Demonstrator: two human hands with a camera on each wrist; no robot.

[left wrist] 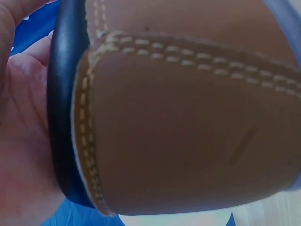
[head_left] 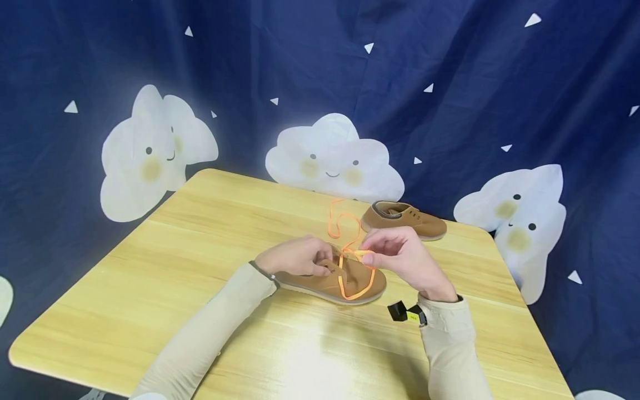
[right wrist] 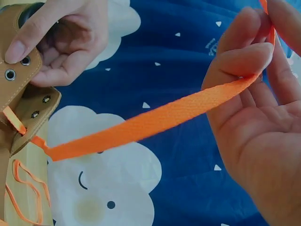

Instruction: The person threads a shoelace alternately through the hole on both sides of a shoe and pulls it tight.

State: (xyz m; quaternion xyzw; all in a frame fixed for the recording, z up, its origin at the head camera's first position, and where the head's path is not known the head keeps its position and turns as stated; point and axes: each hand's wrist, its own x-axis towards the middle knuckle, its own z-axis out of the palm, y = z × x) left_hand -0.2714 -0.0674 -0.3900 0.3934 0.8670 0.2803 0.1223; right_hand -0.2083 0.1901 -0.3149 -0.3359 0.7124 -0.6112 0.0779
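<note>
A brown shoe (head_left: pixel 310 283) with a pale sole lies on the table, its toe pointing right. My left hand (head_left: pixel 295 255) grips it at the opening; in the right wrist view the thumb (right wrist: pixel 19 49) presses on the eyelet flap, with the other fingers behind it. An orange shoelace (right wrist: pixel 141 123) runs through a lower eyelet, and my right hand (head_left: pixel 402 258) pinches its upper part, pulling a stretch off the shoe. Part of the lace loops over the toe. The left wrist view is filled by the stitched brown leather (left wrist: pixel 188 136) and dark collar edge.
A second brown shoe (head_left: pixel 420 225), with no lace in its visible eyelets, stands at the back right of the wooden table (head_left: pixel 175 244). The loose lace end (head_left: pixel 331 222) curls on the tabletop behind the first shoe. A dark blue curtain (head_left: pixel 310 61) with clouds hangs behind.
</note>
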